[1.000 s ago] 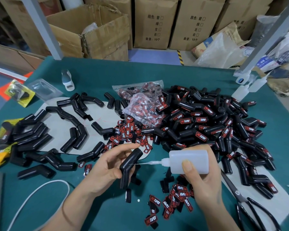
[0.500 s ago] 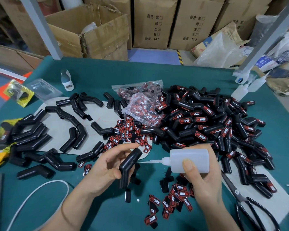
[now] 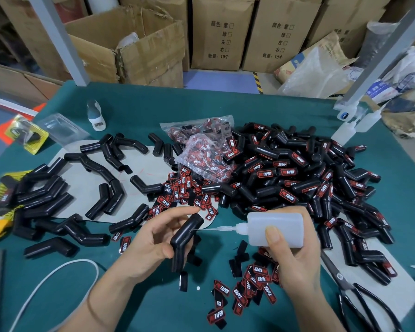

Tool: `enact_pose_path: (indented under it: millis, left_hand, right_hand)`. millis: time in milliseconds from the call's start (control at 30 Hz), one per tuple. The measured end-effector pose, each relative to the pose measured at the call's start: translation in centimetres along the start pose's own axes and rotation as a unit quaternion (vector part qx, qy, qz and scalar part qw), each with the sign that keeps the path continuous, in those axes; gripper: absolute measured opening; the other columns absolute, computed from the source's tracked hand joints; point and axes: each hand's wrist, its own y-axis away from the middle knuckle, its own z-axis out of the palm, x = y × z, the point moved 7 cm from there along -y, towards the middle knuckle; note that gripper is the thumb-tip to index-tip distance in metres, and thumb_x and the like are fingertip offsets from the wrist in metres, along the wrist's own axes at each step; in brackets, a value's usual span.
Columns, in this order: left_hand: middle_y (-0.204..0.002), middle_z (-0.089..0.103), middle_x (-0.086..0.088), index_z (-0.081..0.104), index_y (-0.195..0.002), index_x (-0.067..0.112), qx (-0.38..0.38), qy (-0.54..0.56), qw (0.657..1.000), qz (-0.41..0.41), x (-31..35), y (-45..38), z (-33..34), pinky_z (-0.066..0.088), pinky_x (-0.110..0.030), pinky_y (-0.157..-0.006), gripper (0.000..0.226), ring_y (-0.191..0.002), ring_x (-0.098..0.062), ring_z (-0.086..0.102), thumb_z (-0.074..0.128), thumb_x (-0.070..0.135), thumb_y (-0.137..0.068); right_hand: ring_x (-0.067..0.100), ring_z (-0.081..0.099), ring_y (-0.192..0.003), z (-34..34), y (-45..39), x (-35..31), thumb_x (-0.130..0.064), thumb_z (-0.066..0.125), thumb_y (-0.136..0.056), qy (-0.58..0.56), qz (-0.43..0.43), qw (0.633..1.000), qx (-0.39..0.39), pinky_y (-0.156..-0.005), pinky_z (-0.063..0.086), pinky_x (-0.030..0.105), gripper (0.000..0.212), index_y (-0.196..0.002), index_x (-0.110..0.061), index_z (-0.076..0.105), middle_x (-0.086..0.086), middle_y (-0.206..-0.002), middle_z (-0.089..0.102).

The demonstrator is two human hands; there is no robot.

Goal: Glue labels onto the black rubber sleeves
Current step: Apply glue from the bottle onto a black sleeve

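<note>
Gluing step in hand, by the look of it. Holding one bent black rubber sleeve (image 3: 186,238) above the table (image 3: 139,303), left hand (image 3: 153,238) curled round its lower leg, thumb and fingers clamped on it, upper leg tilting up toward the right. Gripping a translucent glue bottle (image 3: 276,230) on its side in the right hand (image 3: 295,257), thumb pressing its near face, fingers wrapped behind. Pointing the thin nozzle (image 3: 222,228) leftward, its fine needle tip reaching to the sleeve's upper leg, touching or just short of it; cannot tell which. No bead of glue showing from here.

Lying just below the hands: loose red-and-black labels (image 3: 252,283), scattered on the green table, some face down. Heaping behind the bottle: finished sleeves (image 3: 295,178) already carrying labels. Waiting on the left: bare sleeves (image 3: 50,202), unlabelled. Resting at the right edge: scissors (image 3: 359,298).

Next move probably calling for a light squeeze to lay a small line of glue on the flat of the upper leg, then freeing some fingers to pick up one label face up and press it squarely on before the glue sets. Needing care against excess glue running onto fingers.
</note>
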Motion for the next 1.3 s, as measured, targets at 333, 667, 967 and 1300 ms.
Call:
enact_pose_path:
  millis: [333, 667, 967, 1300]
  left_hand:
    - [-0.095, 0.068, 0.0, 0.068, -0.137, 0.023, 0.006, -0.002, 1.0, -0.005, -0.08, 0.06, -0.15, 0.053, -0.027, -0.055, 0.083, -0.062, -0.017, 0.059, 0.088, 0.063, -0.067]
    - [-0.098, 0.069, 0.002, 0.068, -0.136, 0.023, 0.005, -0.004, 1.0, -0.002, 0.02, 0.05, -0.09, 0.055, -0.026, -0.058, 0.081, -0.064, -0.014, 0.062, 0.087, 0.062, -0.068]
    - [-0.099, 0.07, 0.004, 0.069, -0.136, 0.023, 0.003, -0.002, 1.0, 0.005, 0.15, 0.04, 0.04, 0.055, -0.025, -0.06, 0.08, -0.065, -0.013, 0.062, 0.087, 0.061, -0.068]
    - [-0.1, 0.07, 0.004, 0.067, -0.137, 0.022, 0.002, 0.002, 1.0, 0.009, 0.08, 0.0, 0.06, 0.055, -0.024, -0.06, 0.079, -0.067, -0.012, 0.062, 0.086, 0.06, -0.07]
  right_hand:
    - [0.005, 0.066, -0.077, 0.18, 0.05, -0.34, -0.039, 0.066, -0.089, -0.002, -0.023, 1.0, -0.007, -0.063, 0.052, 0.016, 0.015, -0.103, -0.037, 0.064, -0.009, -0.093, 0.069]
    - [0.004, 0.066, -0.079, 0.26, 0.08, -0.55, -0.037, 0.065, -0.09, 0.008, -0.036, 0.999, -0.013, -0.066, 0.053, 0.015, 0.015, -0.104, -0.039, 0.063, -0.012, -0.094, 0.069]
    - [0.006, 0.066, -0.08, 0.26, 0.18, -0.43, -0.038, 0.065, -0.09, 0.015, -0.035, 0.999, -0.016, -0.066, 0.052, 0.015, 0.014, -0.103, -0.037, 0.063, -0.011, -0.095, 0.068]
    - [0.004, 0.065, -0.078, 0.15, 0.15, -0.42, -0.038, 0.066, -0.089, 0.013, -0.032, 0.999, -0.01, -0.064, 0.051, 0.014, 0.014, -0.103, -0.038, 0.063, -0.012, -0.094, 0.068]
